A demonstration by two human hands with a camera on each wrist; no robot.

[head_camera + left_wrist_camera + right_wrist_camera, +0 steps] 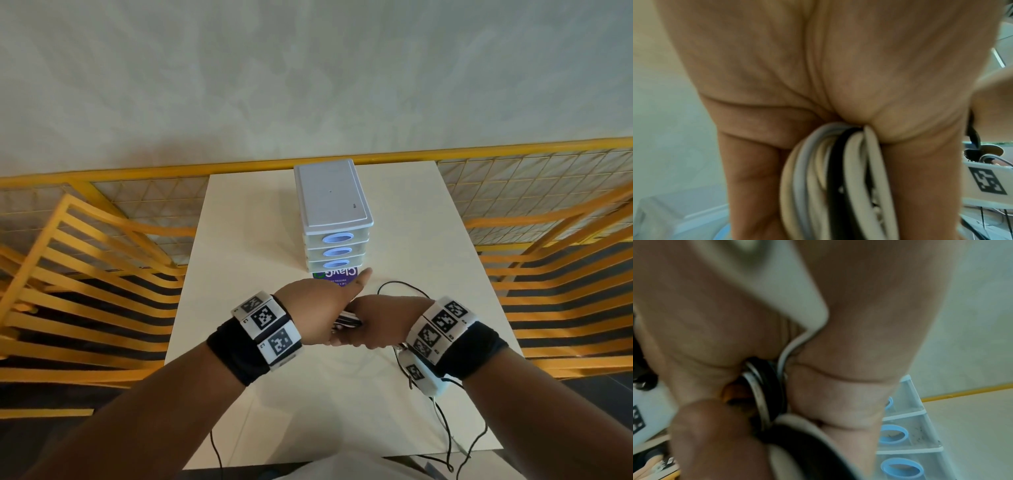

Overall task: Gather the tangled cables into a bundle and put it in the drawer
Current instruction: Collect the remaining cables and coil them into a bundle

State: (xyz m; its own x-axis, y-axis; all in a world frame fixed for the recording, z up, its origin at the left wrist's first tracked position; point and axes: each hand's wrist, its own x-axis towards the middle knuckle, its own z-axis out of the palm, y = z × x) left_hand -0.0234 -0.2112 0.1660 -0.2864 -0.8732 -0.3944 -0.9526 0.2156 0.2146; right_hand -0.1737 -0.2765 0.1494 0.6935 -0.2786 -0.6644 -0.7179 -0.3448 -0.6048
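Your left hand (318, 310) and right hand (383, 322) meet over the near half of the white table (428, 240), both closed around the same bundle of cables (347, 320). The left wrist view shows your left fingers curled round several white loops and one black loop (835, 178), the strands running out from the crease of the palm. The right wrist view shows your right hand gripping black and white strands (766, 394) between palm and curled fingers. One thin black cable (402, 286) trails loose on the table, arching past the right hand toward the drawer unit. The drawer unit (334, 219) stands upright at the far middle of the table, three drawers with blue oval handles, all shut. A purple printed card (339, 275) lies at its base, partly hidden by your left thumb.
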